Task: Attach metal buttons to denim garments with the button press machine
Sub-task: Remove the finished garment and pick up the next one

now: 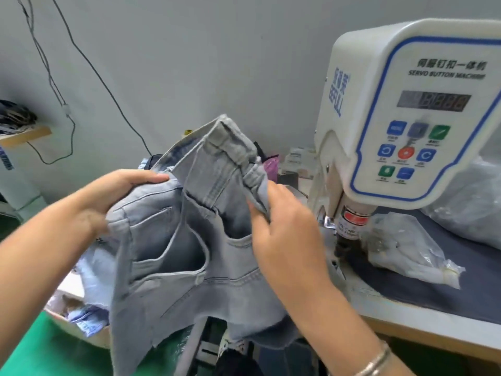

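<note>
Right hand [284, 229] first: we have it pinched on the waistband edge of the denim shorts [187, 240], thumb and fingers closed on the cloth at centre frame. Left hand [108, 194] is clamped shut on the opposite side, at left of centre, so the garment hangs spread between both, lifted clear of the bench [433, 302].

Now the relation that matters: the press head [349, 226] of the button machine [406, 112] sits just right of our right hand, close by, and the waistband runs up and away toward upper centre. The right hand is plainly the nearer one, so we judge it should lead that waistband end rightward and under the punch.

Texture check: pale, washed grey-blue denim, soft and floppy, thick stitched seams, curved pocket openings, a frayed raw hem at the bottom. The machine is hard cream plastic with a blue-trimmed button panel. A crinkled clear plastic bag [406, 248] lies on the dark bench cover just beyond the press head. No metal button visible from here.
</note>
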Action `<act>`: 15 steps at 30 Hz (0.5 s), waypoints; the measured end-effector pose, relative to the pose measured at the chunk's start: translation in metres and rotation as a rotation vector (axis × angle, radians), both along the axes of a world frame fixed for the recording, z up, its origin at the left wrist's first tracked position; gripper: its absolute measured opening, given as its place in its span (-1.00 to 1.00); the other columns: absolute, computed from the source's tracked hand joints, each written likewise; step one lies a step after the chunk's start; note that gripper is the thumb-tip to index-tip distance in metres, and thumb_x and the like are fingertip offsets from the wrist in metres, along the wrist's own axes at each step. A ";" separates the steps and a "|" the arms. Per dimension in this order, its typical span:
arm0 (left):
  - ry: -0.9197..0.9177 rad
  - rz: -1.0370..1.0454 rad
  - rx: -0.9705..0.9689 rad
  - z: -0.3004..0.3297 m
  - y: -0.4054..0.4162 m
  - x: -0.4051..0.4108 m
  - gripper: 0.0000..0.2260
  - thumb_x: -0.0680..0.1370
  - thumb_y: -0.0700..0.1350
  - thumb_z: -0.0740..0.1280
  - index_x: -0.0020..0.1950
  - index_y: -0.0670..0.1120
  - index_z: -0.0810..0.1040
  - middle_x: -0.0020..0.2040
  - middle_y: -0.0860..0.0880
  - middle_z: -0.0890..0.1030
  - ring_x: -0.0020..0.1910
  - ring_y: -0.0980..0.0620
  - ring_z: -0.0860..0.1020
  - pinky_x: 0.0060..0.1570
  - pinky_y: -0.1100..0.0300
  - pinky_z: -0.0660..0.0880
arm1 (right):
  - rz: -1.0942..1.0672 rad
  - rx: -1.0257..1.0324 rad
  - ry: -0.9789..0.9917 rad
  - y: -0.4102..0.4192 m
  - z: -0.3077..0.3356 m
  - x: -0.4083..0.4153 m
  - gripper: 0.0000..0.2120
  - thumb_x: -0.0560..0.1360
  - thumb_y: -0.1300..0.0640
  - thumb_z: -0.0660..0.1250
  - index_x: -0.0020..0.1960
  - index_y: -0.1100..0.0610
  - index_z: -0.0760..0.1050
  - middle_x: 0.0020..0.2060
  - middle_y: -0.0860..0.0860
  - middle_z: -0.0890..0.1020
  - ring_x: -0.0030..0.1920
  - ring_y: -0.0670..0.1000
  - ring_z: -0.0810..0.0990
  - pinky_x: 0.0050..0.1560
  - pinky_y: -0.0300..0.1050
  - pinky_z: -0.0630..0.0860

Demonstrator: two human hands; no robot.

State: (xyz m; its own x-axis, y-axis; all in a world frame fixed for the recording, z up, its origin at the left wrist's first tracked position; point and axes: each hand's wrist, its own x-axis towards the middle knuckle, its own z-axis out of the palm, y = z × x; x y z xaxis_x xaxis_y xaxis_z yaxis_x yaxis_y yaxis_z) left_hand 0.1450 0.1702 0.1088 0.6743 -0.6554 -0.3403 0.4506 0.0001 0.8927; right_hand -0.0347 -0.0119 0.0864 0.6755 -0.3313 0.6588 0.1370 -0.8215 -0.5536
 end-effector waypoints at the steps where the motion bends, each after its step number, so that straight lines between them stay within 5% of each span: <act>1: 0.026 0.002 -0.057 -0.001 -0.002 -0.006 -0.75 0.26 -0.11 0.45 -0.11 -0.17 0.65 -0.17 -0.13 0.69 -0.20 -0.06 0.66 0.05 0.02 0.56 | 0.026 -0.030 0.037 0.011 0.000 0.002 -0.80 0.49 0.14 0.17 0.08 0.14 0.48 -0.07 0.02 0.53 -0.13 0.08 0.51 -0.20 0.01 0.47; 4: -0.038 0.037 -0.289 -0.003 -0.021 -0.028 -0.67 0.14 -0.02 0.57 -0.20 -0.17 0.72 -0.17 -0.12 0.70 -0.16 -0.03 0.68 -0.15 0.15 0.63 | 0.279 -0.025 0.282 0.047 -0.011 0.011 -0.51 0.57 0.07 0.14 0.49 0.06 0.21 0.46 0.04 0.26 0.39 0.09 0.29 0.32 0.09 0.36; 6: -0.035 0.128 -0.424 -0.008 -0.031 -0.037 -0.60 0.47 0.11 0.32 0.04 -0.19 0.70 0.06 -0.19 0.67 0.01 -0.09 0.67 -0.10 0.06 0.63 | 0.377 0.015 0.399 0.060 -0.019 0.019 -0.44 0.60 0.06 0.13 0.55 0.05 0.02 0.53 0.06 0.06 0.48 0.10 0.10 0.43 0.13 0.20; 9: 0.022 0.069 -0.432 -0.012 -0.032 -0.054 -0.35 0.49 0.29 0.22 0.29 -0.22 0.55 0.27 -0.22 0.56 0.23 -0.16 0.56 0.14 -0.07 0.55 | 0.355 0.252 0.344 0.052 -0.020 0.032 -0.43 0.60 0.15 0.14 0.55 0.08 0.00 0.52 0.08 0.05 0.50 0.09 0.09 0.44 0.05 0.16; 12: -0.363 -0.022 -0.161 -0.023 -0.048 -0.075 -0.51 0.52 0.03 0.36 0.43 -0.05 0.39 0.28 -0.06 0.57 0.29 -0.06 0.52 0.32 -0.06 0.43 | 0.458 0.373 0.345 0.044 -0.019 0.035 -0.29 0.52 0.23 0.25 0.56 0.07 -0.02 0.53 0.03 0.02 0.53 0.00 0.02 0.50 -0.07 0.06; 15: -0.558 0.332 -0.026 -0.025 -0.056 -0.082 -0.71 0.54 -0.32 0.31 0.22 -0.09 0.52 0.03 -0.08 0.69 0.05 -0.07 0.65 0.05 0.07 0.59 | 0.693 0.301 0.472 0.040 -0.027 0.019 -0.19 0.47 0.14 0.30 0.56 -0.06 -0.09 0.56 0.00 -0.15 0.54 -0.01 -0.22 0.53 0.05 -0.07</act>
State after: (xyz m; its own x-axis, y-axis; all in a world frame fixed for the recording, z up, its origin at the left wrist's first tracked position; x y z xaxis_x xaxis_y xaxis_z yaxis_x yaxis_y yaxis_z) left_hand 0.0627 0.1144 0.0835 0.9133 -0.3851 0.1327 -0.1084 0.0843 0.9905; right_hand -0.0158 0.0284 0.0599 0.9674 0.1383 0.2124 0.2524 -0.4496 -0.8568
